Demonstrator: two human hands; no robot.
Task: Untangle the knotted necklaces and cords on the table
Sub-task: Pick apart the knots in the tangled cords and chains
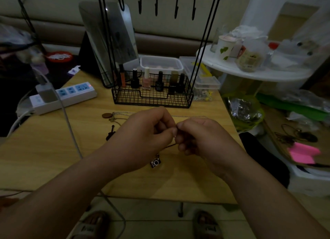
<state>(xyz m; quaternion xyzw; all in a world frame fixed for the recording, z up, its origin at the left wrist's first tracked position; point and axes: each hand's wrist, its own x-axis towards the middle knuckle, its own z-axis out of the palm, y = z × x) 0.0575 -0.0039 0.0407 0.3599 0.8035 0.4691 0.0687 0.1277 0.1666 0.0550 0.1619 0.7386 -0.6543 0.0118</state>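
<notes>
Left hand [148, 131] and right hand [201, 137] pinched the thin dark cord [171, 145] above the desk [53, 158], fingers [189, 124] clenched on it and the camera charm [155, 163] dangling below. Cord looked light, limp and slippery. Best grip was probably right beside the knot.

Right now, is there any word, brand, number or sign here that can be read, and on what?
No text here is legible.
Black nail polish bottle in the black wire basket: pale label, too small.
Red round object with white lettering: blurred.
Grey slipper strap: dark print, blurred.
Silver-and-black camera charm on the thin dark cord that left hand and right hand pinch: no lettering visible.
</notes>
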